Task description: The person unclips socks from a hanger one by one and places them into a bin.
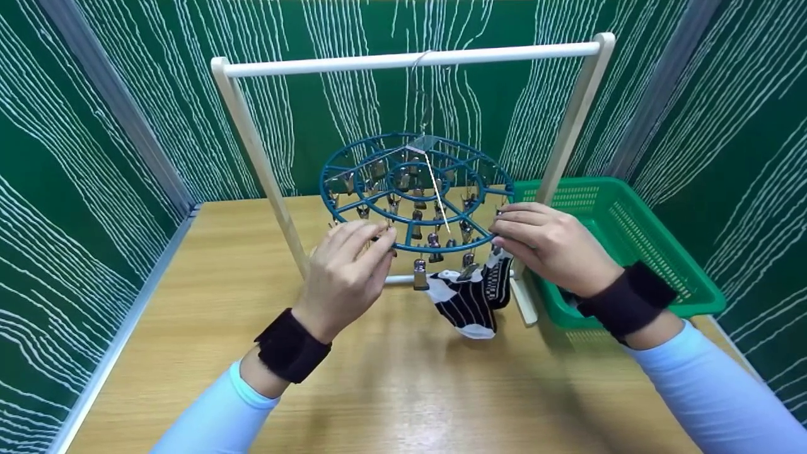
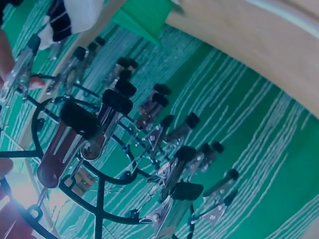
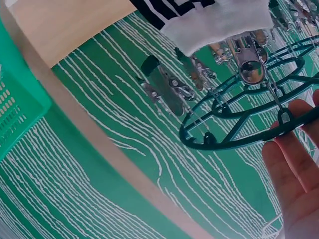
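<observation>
A round blue-green sock hanger (image 1: pixel 435 250) with several metal clips hangs by a hook from a rack's white rod. My left hand (image 1: pixel 343 271) grips its rim at the front left, fingers curled in toward it. At the front right, my right hand (image 1: pixel 545 243) pinches the rim; in the right wrist view its fingers (image 3: pixel 286 164) lie against the rim, beside a clip. Black-and-white striped socks (image 1: pixel 466 306) hang from clips near the right hand. A sock's white edge (image 3: pixel 219 27) is held by a clip there. Other clips (image 2: pixel 79 119) near the left hand hold nothing.
A wooden rack (image 1: pixel 252 139) with a white top rod (image 1: pixel 353 63) stands on the wood-grain table (image 1: pixel 208 328). A green plastic basket (image 1: pixel 662 246) sits at the right, partly behind the right forearm. Green walls with white lines (image 1: pixel 315 38) enclose the table.
</observation>
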A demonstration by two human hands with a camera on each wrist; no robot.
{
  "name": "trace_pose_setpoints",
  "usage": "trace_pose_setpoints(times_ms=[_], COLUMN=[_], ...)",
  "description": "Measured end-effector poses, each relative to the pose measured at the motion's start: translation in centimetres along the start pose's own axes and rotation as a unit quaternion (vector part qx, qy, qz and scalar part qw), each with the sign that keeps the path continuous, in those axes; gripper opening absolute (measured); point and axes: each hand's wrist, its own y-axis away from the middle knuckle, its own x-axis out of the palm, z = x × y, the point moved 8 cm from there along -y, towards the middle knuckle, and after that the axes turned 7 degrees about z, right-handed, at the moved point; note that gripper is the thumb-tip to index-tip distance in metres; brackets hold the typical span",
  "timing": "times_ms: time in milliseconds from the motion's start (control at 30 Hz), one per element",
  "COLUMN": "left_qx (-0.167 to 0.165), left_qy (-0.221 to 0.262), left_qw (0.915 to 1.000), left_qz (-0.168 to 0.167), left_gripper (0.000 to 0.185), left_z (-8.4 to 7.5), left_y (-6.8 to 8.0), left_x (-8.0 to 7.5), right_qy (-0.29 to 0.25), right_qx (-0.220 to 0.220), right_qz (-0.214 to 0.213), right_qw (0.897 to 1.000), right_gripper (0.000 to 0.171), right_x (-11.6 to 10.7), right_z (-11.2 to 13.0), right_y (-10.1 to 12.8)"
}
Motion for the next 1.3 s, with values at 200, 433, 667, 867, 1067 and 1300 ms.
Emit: trace_pose_setpoints(times_ms=[200, 433, 667, 867, 1067, 1300], left_qx=[0.013, -0.002, -0.033, -0.048, -0.065, -0.091], left_qy=[-0.025, -0.023, -0.006, 0.007, 0.012, 0.023], left_qw=[0.9995, 0.9996, 0.9995, 0.9988, 0.9976, 0.9953], left_qz=[-0.011, -0.016, 0.000, 0.007, 0.020, 0.025], left_gripper=[0.015, 0.015, 0.016, 0.015, 0.013, 0.025], left_z=[0.2, 1.3, 2.7, 3.8, 4.5, 4.5], left_y=[0.1, 0.6, 1.0, 1.4, 1.5, 1.5], left_x=[-0.2, -0.2, -0.2, -0.1, 0.1, 0.1], right_qy=[-0.005, 0.005, -0.009, -0.014, -0.003, 0.008], right_qx=[-0.006, -0.005, 0.063, 0.090, 0.084, 0.083], right_qz=[-0.009, -0.026, 0.004, 0.022, 0.020, 0.009], right_qw=[1.000, 1.000, 0.998, 0.996, 0.996, 0.996], right_gripper=[0.018, 0.031, 0.046, 0.045, 0.046, 0.053], right_x=[-0.2, -0.7, -0.5, 0.0, 0.2, 0.1], right_z=[0.9, 1.1, -0.1, -0.7, -0.6, -0.4], right_y=[-0.4, -0.6, -0.1, 0.4, 0.4, 0.1])
